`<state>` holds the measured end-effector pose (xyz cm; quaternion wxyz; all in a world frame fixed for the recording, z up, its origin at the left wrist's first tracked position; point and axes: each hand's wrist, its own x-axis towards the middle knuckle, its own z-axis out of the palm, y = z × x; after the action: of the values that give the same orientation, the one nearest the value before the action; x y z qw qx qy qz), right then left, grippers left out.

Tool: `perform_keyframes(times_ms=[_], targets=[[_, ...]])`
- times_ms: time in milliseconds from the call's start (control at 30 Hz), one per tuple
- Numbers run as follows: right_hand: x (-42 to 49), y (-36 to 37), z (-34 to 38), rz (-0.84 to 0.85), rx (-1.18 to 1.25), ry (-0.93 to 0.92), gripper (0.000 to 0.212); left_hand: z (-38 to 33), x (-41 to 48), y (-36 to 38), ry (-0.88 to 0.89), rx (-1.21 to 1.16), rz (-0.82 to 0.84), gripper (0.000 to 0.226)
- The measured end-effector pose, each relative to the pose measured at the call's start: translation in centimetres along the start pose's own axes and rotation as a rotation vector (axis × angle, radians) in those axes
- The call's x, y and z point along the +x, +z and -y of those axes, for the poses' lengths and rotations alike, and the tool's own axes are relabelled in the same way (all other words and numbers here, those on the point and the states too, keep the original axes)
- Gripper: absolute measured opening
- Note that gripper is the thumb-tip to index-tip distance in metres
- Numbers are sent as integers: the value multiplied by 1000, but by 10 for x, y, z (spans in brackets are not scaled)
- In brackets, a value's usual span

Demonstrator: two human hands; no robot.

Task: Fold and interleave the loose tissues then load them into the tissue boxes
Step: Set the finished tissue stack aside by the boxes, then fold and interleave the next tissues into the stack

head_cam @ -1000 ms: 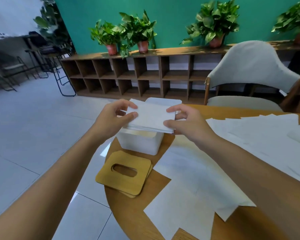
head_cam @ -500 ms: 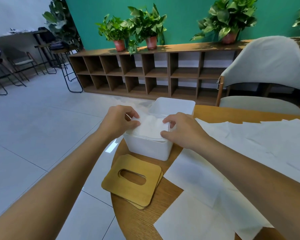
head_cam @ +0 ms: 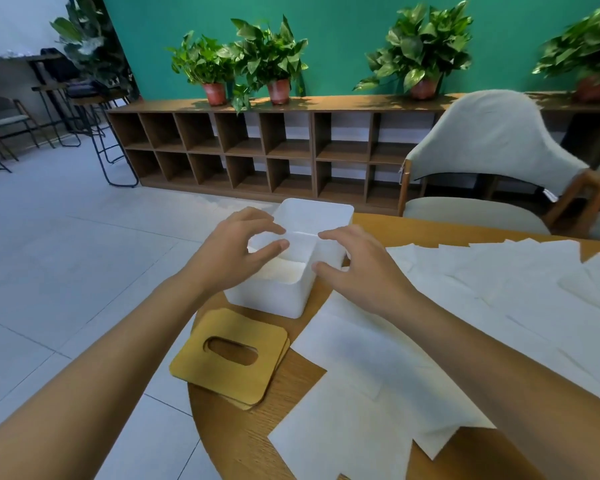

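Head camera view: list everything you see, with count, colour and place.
tissue boxes: two, white, table's left edge
folded tissues: one stack, white, inside near box
wooden lids: two, tan, stacked before the boxes
loose tissues: many, white, spread across the table
table: one, round, wooden
chair: one, white-backed, behind the table
shelf unit: one, brown, along the green wall
potted plants: four, green, atop the shelf unit
left hand: empty, over near box
right hand: empty, at near box's right rim

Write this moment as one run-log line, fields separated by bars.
tissue stack: in near box | left hand: open | right hand: open | lids: on table
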<state>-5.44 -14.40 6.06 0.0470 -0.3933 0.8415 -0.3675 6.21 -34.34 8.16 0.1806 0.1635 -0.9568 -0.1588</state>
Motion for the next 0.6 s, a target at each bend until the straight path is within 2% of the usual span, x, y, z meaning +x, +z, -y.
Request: perform_keyframes(times_ms=[133, 367, 600], targets=[[-39, -36, -26, -37, -5, 66, 53, -53, -7, 16, 136, -73, 38, 40], [-111, -104, -100, -98, -28, 191, 53, -150, -11, 76, 223, -192, 189, 38], [-172, -156, -177, -185, -41, 270, 53, -237, -19, 159, 315, -297, 243, 40]])
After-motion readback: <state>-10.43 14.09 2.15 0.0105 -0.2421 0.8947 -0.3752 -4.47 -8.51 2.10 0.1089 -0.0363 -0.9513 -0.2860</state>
